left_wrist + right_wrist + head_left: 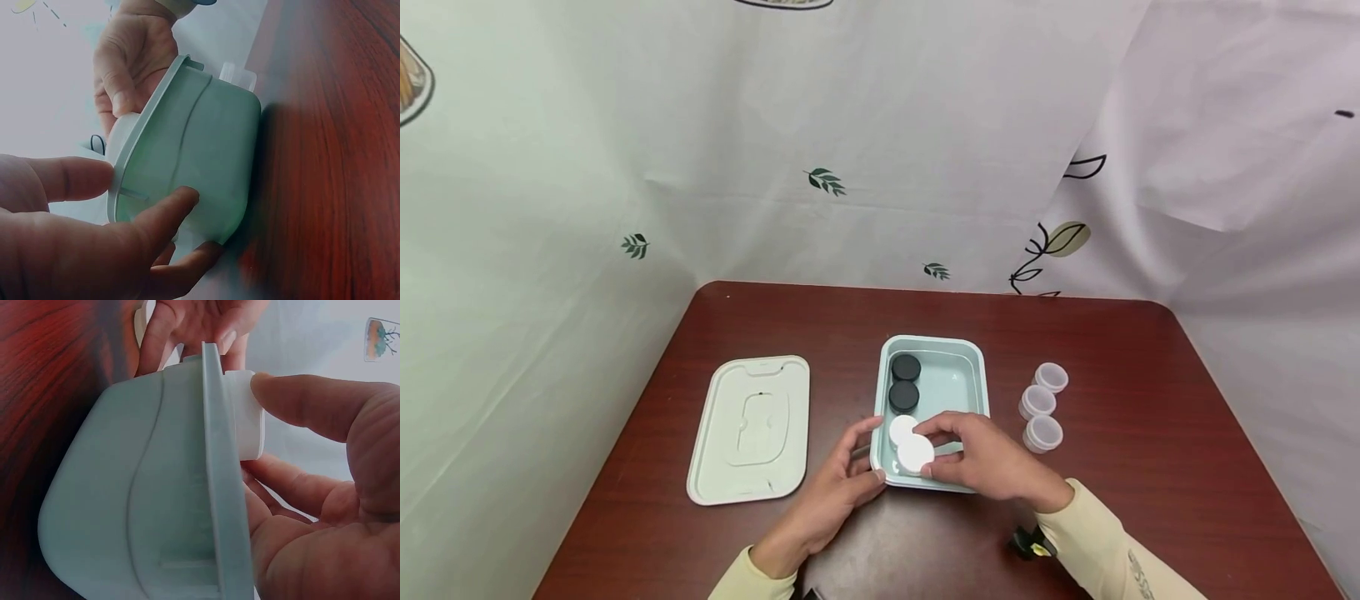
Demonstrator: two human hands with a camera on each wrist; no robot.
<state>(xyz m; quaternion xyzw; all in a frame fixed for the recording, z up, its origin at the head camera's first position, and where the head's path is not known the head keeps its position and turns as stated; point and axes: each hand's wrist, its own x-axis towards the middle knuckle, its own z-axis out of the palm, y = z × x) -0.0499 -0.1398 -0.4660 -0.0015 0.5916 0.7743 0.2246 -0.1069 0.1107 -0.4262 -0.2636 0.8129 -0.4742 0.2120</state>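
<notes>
A pale blue rectangular tub (pixel 955 375) stands on the table. My right hand (pixel 981 458) pinches a white round lidded jar (pixel 916 454) between thumb and fingers, low over the tub's near left corner. In the right wrist view this jar (pixel 247 415) shows above the rim. Another white round jar (pixel 902 428) sits just behind it, inside the tub. Two black-topped round jars (pixel 904 397) stand in a line along the left wall. My left hand (pixel 842 475) grips the tub's near left corner; in the left wrist view its thumb is at the rim and its fingers lie against the outer wall.
A white rectangular lid (pixel 760 429) lies flat on the table to the left. Three small translucent round jars (pixel 1038 402) stand in a row right of the tub. Printed cloth hangs behind and beside the dark red table (pixel 1120 375).
</notes>
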